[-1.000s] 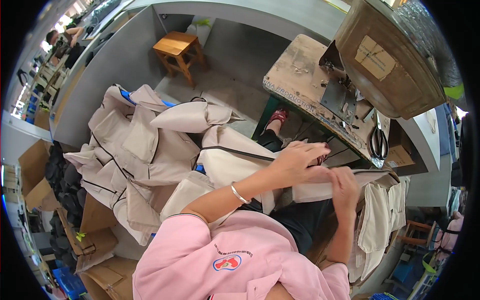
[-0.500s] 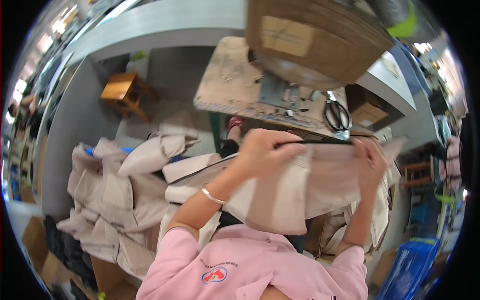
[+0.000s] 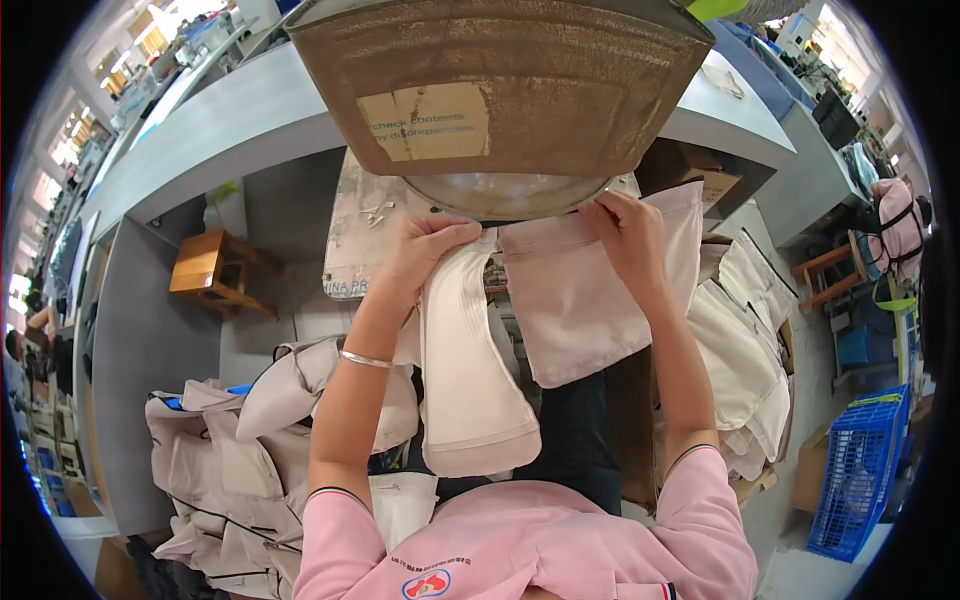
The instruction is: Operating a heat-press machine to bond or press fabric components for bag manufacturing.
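Between my two hands a beige sewn fabric piece [image 3: 590,310] is stretched along its dark-edged upper border. My left hand [image 3: 425,250] pinches that border at the left end, above a long pale padded strip [image 3: 465,370] that hangs down and widens at its rounded bottom. My right hand [image 3: 628,232] grips the same border farther right, with its fingers closed on it, and a flap of the cloth hangs past it. Both hands are just below a round, clear rim [image 3: 510,195] under a brown cardboard cover [image 3: 560,110]. The cover hides most of the wooden work table [image 3: 345,240].
Piles of beige sewn pieces lie at my left [image 3: 225,450] and in a carton at my right [image 3: 740,370]. A wooden stool [image 3: 205,265] stands at far left beneath the curved grey counter [image 3: 230,110]. A blue plastic crate [image 3: 855,470] is at the right.
The fabric has moved up beneath the cardboard cover, and the padded strip now hangs separately from the flap. My view has shifted, so the scissors on the table no longer show.
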The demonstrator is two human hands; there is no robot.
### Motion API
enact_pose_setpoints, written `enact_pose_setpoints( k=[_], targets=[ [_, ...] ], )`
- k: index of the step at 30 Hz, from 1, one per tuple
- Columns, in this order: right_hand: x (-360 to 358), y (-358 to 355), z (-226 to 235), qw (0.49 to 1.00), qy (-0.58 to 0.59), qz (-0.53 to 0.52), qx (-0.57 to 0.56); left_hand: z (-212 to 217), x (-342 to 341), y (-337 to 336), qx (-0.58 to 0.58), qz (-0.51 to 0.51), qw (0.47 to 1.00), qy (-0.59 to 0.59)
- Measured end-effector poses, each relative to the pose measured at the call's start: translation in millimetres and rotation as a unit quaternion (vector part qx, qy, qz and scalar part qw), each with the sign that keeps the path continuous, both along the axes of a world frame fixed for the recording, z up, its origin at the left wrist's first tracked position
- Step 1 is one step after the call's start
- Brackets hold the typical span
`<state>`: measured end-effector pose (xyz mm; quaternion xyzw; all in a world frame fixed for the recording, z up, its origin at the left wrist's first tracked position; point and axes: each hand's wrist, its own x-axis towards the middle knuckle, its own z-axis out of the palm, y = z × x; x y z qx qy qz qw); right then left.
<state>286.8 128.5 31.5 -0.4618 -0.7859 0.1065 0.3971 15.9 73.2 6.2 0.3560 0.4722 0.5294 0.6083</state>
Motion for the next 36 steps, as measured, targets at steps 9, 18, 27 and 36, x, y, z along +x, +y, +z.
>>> enact_pose_setpoints(
  k=[9, 18, 27, 36],
  targets=[
    [-2.4, 15.7, 0.7, 0.997, 0.037, -0.021, -0.06, 2.0, -4.2, 11.9, 0.02, -0.005, 0.996, -0.081],
    [-2.0, 16.8, 5.4, 0.998, 0.045, -0.037, -0.036, 10.8, -7.8, 16.5, 0.032, 0.004, 0.997, -0.073],
    [-3.5, 3.1, 19.5, 0.997, 0.04, -0.044, -0.051, -7.8, -14.9, 20.6, 0.079, -0.003, 0.997, 0.011],
    [163.1, 14.7, 39.5, 0.963, -0.108, -0.246, 0.003, -5.5, -124.1, -20.9, 0.077, 0.16, 0.983, 0.045]
  ],
)
